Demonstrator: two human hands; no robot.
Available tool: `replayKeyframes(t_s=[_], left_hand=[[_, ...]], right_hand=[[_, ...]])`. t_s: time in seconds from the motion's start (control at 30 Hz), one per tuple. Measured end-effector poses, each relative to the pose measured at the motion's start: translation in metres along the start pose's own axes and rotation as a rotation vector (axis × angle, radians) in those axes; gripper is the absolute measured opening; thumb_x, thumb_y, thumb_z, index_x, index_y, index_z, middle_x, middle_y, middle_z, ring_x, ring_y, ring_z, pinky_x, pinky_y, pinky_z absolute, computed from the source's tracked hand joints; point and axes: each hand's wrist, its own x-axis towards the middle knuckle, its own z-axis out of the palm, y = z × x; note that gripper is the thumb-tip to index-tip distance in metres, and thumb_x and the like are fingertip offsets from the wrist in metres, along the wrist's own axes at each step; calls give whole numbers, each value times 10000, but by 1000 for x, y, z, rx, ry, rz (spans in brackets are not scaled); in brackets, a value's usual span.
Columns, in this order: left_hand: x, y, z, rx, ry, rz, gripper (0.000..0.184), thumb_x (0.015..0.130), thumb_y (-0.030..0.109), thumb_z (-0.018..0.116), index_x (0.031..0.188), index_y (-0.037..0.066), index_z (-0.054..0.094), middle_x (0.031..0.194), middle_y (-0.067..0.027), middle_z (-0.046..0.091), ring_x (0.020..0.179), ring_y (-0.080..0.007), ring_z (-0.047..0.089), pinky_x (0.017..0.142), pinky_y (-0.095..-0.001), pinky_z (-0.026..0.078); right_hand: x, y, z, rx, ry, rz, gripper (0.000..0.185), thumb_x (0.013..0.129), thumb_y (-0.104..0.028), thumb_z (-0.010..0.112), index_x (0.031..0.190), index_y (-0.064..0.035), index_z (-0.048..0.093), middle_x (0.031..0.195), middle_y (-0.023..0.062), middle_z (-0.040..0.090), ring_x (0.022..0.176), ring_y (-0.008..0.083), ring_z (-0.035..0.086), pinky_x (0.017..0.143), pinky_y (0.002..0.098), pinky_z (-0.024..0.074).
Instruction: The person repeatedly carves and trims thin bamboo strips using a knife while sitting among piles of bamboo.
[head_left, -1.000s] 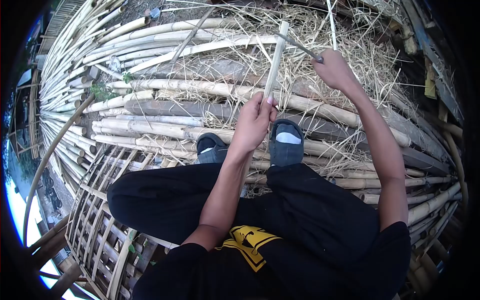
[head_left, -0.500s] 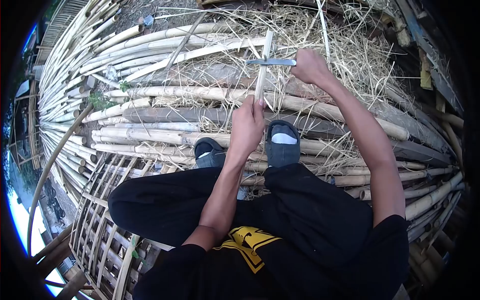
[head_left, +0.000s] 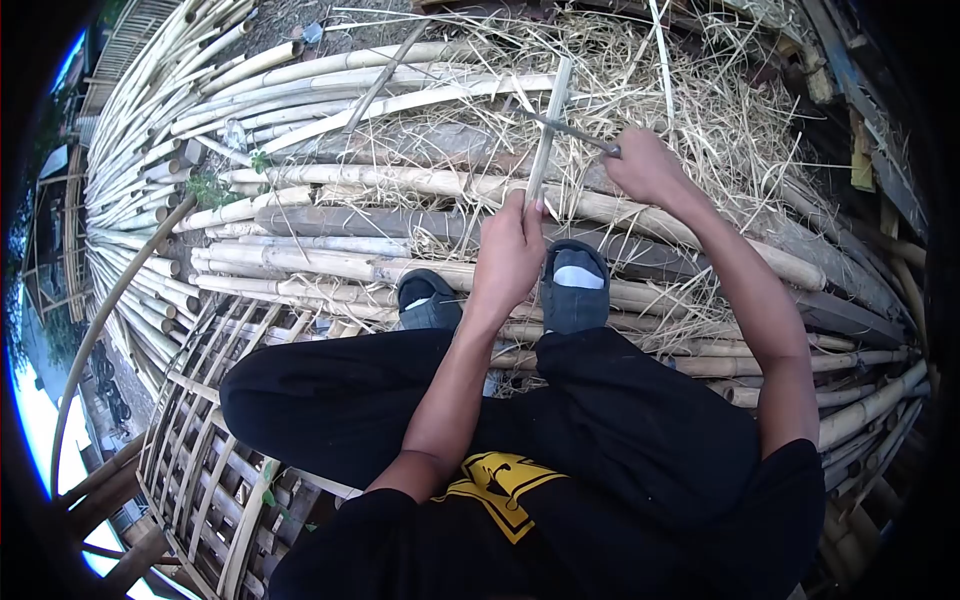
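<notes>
Bamboo strip [head_left: 542, 160] juts forward from the left grip [head_left: 508, 248].

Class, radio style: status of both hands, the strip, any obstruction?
Left hand gripping bamboo strip. Right hand holding knife, crossing strip in view; contact unclear. Loose shavings scattered about; nothing visibly blocking knife.

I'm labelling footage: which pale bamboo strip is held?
The straight pale bamboo strip in the left hand, crossed in view by the grey metal knife; the long, curved pale strip lies unheld.
</notes>
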Motion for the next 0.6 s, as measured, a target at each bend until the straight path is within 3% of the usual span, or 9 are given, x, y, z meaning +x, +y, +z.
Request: replayKeyframes(t_s=[0.03,0.13,0.37,0.6], left_hand=[[1,1,0,3,5,2,223,968,151,487,857,-34,542,545,-128,526,451,-211,505,456,-363,367],[-3,6,4,80,58,36,219,956,122,482,822,-51,480,584,-246,533,541,-421,558,475,-442,378],[-4,0,14,155,30,46,215,952,116,489,815,-48,465,586,-258,532,560,-442,554,483,-472,376],[8,1,9,139,42,45,203,947,121,494,820,-36,479,608,-246,529,587,-439,546,526,-477,387]], right_hand=[[-6,-9,13,-45,-49,-88,299,776,-194,554,720,88,638,703,288,626,690,417,643,690,469,520],[-14,-17,32,27,-11,-155,281,756,-167,569,662,94,613,653,291,599,661,413,640,641,467,512],[7,-7,34,-75,-15,-195,258,712,-170,599,684,85,631,677,286,622,694,432,649,664,478,535],[37,4,18,-237,90,-183,217,688,-180,627,725,32,660,726,237,655,721,383,671,663,443,554]])
